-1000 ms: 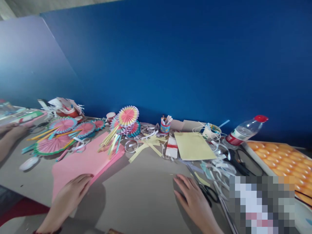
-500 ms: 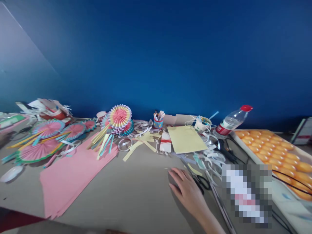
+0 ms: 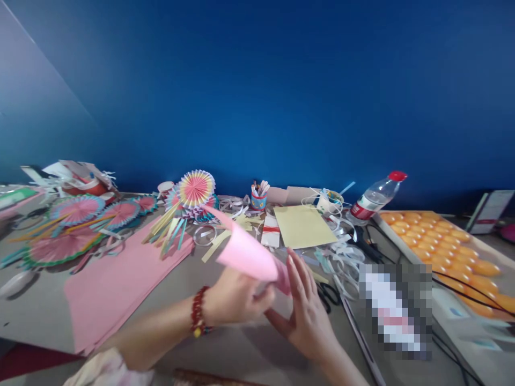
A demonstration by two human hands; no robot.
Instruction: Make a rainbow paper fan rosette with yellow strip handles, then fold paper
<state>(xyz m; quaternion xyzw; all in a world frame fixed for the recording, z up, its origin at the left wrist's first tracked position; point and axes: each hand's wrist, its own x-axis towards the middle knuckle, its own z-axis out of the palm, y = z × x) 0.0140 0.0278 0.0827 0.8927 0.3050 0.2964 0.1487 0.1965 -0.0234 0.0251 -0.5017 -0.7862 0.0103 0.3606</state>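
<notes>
My left hand [image 3: 237, 297], with a red bead bracelet at the wrist, is closed on one pink paper sheet [image 3: 245, 249] held up over the table's front middle. My right hand [image 3: 308, 308] meets the sheet's right end, fingers stretched upward against it. The sheet curves up and away toward the paper fans. A stack of pink paper [image 3: 120, 279] lies flat on the table to the left of my hands. Black scissors [image 3: 330, 295] lie just right of my right hand.
Folded paper fans [image 3: 195, 190] and more fans [image 3: 76, 214] crowd the back left. A yellow sheet [image 3: 303, 225], white paper strips [image 3: 346, 257], a pen cup [image 3: 258, 197], a water bottle [image 3: 374, 198] and an orange tray [image 3: 442, 241] fill the right side.
My left hand came back into view carrying a pink sheet from the stack to the middle. My right hand lifted off the table to meet it.
</notes>
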